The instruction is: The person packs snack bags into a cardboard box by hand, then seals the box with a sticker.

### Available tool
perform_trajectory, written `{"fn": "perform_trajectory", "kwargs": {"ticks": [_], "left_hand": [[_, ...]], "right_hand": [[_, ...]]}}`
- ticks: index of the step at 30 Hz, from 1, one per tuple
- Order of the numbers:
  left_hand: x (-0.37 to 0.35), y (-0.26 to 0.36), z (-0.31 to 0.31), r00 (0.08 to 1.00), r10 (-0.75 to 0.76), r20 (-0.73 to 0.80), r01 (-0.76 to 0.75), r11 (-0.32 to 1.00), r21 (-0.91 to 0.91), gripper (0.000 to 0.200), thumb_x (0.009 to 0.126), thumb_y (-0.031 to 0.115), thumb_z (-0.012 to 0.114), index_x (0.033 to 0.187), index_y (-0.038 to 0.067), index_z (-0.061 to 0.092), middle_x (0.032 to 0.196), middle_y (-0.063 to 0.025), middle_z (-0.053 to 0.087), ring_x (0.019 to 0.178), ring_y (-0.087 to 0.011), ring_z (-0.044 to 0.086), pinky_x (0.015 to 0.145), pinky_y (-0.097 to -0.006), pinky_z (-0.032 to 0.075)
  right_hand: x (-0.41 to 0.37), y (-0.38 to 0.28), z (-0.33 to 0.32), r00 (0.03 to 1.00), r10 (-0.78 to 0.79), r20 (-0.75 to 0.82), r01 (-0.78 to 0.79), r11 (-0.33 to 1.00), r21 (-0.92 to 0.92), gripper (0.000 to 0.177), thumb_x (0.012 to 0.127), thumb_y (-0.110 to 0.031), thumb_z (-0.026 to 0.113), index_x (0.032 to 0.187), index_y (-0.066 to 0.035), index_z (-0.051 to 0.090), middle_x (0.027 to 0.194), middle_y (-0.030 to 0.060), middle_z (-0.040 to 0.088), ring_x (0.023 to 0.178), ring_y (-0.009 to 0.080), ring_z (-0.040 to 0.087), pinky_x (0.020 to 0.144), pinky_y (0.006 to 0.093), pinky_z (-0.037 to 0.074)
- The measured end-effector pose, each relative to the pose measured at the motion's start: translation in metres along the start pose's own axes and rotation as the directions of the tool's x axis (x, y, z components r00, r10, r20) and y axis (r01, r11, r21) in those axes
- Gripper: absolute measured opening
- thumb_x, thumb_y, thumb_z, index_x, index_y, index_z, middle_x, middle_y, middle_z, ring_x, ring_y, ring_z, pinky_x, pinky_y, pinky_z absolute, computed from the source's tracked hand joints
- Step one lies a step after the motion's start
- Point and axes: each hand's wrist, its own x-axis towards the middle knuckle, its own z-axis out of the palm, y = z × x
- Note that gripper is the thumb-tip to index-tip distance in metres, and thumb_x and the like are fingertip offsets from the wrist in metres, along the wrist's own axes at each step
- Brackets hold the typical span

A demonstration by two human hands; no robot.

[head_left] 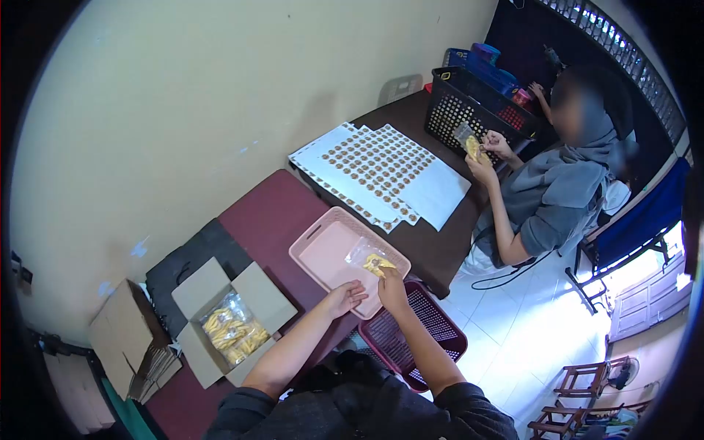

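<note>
A see-through plastic packet of yellow snack pieces (375, 262) is held by my right hand (392, 290) over the right part of a pink plastic basket (312, 253). The packet has a small brownish round mark on it. My left hand (346, 298) is held over the basket's near edge, palm up, fingers apart and with nothing in it. Left of the basket, an open cardboard box (277, 297) holds several similar packets (233, 330).
Sheets of round stickers (378, 169) lie on the brown table beyond the basket. On the right, a person (565, 187) holds another yellow packet (474, 149) beside a black crate (455, 110). A maroon basket (451, 334) stands below my right arm; folded cardboard (121, 334) lies far left.
</note>
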Motion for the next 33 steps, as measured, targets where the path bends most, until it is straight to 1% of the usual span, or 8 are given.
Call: {"fn": "perform_trajectory", "kwargs": {"ticks": [7, 12, 14, 15, 19, 24, 26, 33], "left_hand": [[0.084, -0.023, 0.005, 0.991, -0.030, -0.133, 0.009, 0.987, -0.158, 0.023, 0.081, 0.033, 0.056, 0.095, 0.015, 0.056, 0.093, -0.0043, 0.056, 0.089, -0.0209, 0.053, 0.082, -0.0344, 0.040], [0.084, -0.020, 0.011, 0.973, 0.038, -0.227, -0.050, 0.998, -0.048, 0.024, 0.081, 0.035, 0.060, 0.095, 0.017, 0.056, 0.087, -0.0036, 0.055, 0.072, -0.0166, 0.051, 0.069, -0.0265, 0.041], [0.055, -0.002, 0.030, 0.939, 0.093, -0.332, -0.066, 0.994, 0.091, 0.033, 0.084, 0.035, 0.059, 0.099, 0.007, 0.052, 0.103, -0.0088, 0.055, 0.091, -0.0187, 0.055, 0.081, -0.0321, 0.043], [0.058, -0.006, 0.026, 0.900, 0.266, -0.346, -0.277, 0.961, 0.018, 0.035, 0.087, 0.029, 0.059, 0.107, 0.003, 0.049, 0.107, -0.0110, 0.055, 0.093, -0.0201, 0.057, 0.081, -0.0308, 0.047], [-0.001, 0.024, 0.013, 0.802, 0.530, -0.275, -0.472, 0.845, 0.252, 0.038, 0.091, 0.023, 0.056, 0.121, 0.002, 0.045, 0.107, -0.0105, 0.058, 0.096, -0.0174, 0.058, 0.081, -0.0303, 0.049], [-0.114, 0.063, -0.013, 0.671, 0.724, -0.159, -0.621, 0.666, 0.414, 0.034, 0.092, 0.021, 0.054, 0.118, 0.000, 0.046, 0.107, -0.0080, 0.057, 0.102, -0.0140, 0.053, 0.086, -0.0264, 0.043], [-0.165, 0.065, -0.020, 0.594, 0.794, -0.130, -0.722, 0.597, 0.349, 0.035, 0.092, 0.019, 0.054, 0.120, 0.000, 0.042, 0.112, -0.0094, 0.054, 0.105, -0.0144, 0.051, 0.088, -0.0280, 0.042], [-0.266, 0.061, -0.080, 0.292, 0.912, -0.289, -0.674, 0.410, 0.615, 0.037, 0.090, 0.022, 0.058, 0.115, -0.002, 0.045, 0.112, -0.0138, 0.055, 0.108, -0.0175, 0.050, 0.090, -0.0300, 0.040]], "right_hand": [[0.039, 0.040, 0.027, 0.937, 0.333, 0.102, -0.315, 0.936, -0.158, 0.043, 0.082, -0.016, 0.051, 0.118, 0.006, 0.052, 0.102, 0.0309, 0.058, 0.103, 0.0399, 0.055, 0.095, 0.0425, 0.039], [0.033, 0.045, 0.056, 0.950, 0.311, -0.042, -0.306, 0.886, -0.348, 0.044, 0.083, -0.022, 0.052, 0.116, 0.005, 0.055, 0.104, 0.0286, 0.059, 0.101, 0.0400, 0.057, 0.092, 0.0422, 0.042], [0.040, 0.030, 0.050, 0.866, 0.397, 0.304, -0.391, 0.917, -0.085, 0.051, 0.084, -0.026, 0.054, 0.125, 0.005, 0.046, 0.103, 0.0257, 0.059, 0.097, 0.0373, 0.058, 0.088, 0.0428, 0.042], [0.037, 0.043, 0.070, 0.842, 0.459, 0.284, -0.529, 0.808, 0.260, 0.051, 0.084, -0.030, 0.058, 0.121, 0.004, 0.049, 0.101, 0.0207, 0.061, 0.091, 0.0286, 0.060, 0.079, 0.0335, 0.046], [0.030, -0.024, 0.066, 0.877, 0.419, 0.236, -0.465, 0.613, 0.639, 0.045, 0.084, -0.028, 0.063, 0.116, 0.001, 0.050, 0.088, 0.0028, 0.057, 0.078, 0.0111, 0.055, 0.069, 0.0257, 0.045], [0.033, -0.140, 0.065, 0.916, 0.203, 0.345, -0.400, 0.421, 0.814, 0.035, 0.089, -0.019, 0.058, 0.117, -0.001, 0.049, 0.095, 0.0032, 0.058, 0.092, 0.0100, 0.053, 0.081, 0.0240, 0.042], [0.021, -0.174, 0.077, 0.906, -0.036, 0.421, -0.368, 0.422, 0.829, 0.032, 0.092, -0.019, 0.053, 0.118, -0.001, 0.050, 0.102, 0.0047, 0.059, 0.096, 0.0106, 0.054, 0.084, 0.0251, 0.043], [-0.044, -0.279, 0.143, 0.882, -0.144, 0.448, -0.357, 0.413, 0.838, 0.029, 0.093, -0.017, 0.054, 0.114, 0.003, 0.052, 0.104, 0.0073, 0.061, 0.091, 0.0106, 0.057, 0.080, 0.0243, 0.046]]}}
